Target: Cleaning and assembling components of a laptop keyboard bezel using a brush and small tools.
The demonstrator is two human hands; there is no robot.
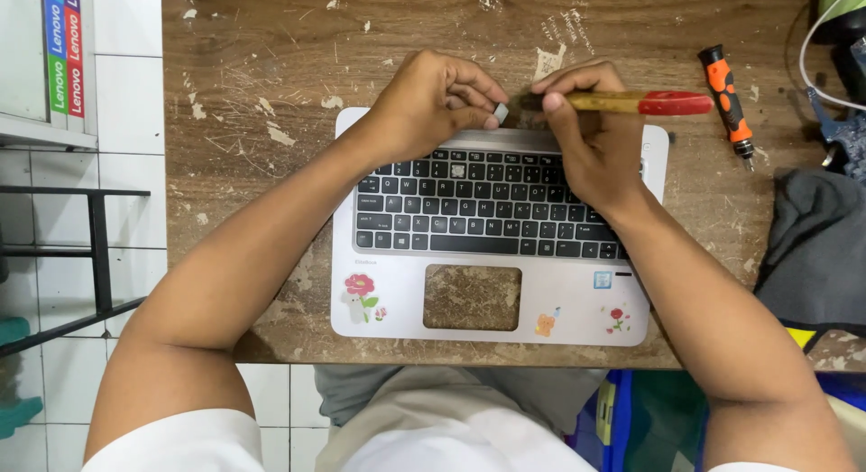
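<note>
While my left hand (pixel 433 102) pinches a small grey keycap (pixel 502 114) over the top edge of the palmrest (pixel 492 228), my right hand (pixel 591 138) grips a brush (pixel 631 102), bristles at the cap. I judge light, short strokes with a steady pinch work best. White, stickered and missing its touchpad, the palmrest lies flat on the scarred surface (pixel 262 66).

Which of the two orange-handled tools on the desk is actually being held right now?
The long brush-like tool with the yellowish shaft and red end, gripped by the right hand. The shorter orange-and-black screwdriver lies untouched on the wooden desk, farther right.
</note>
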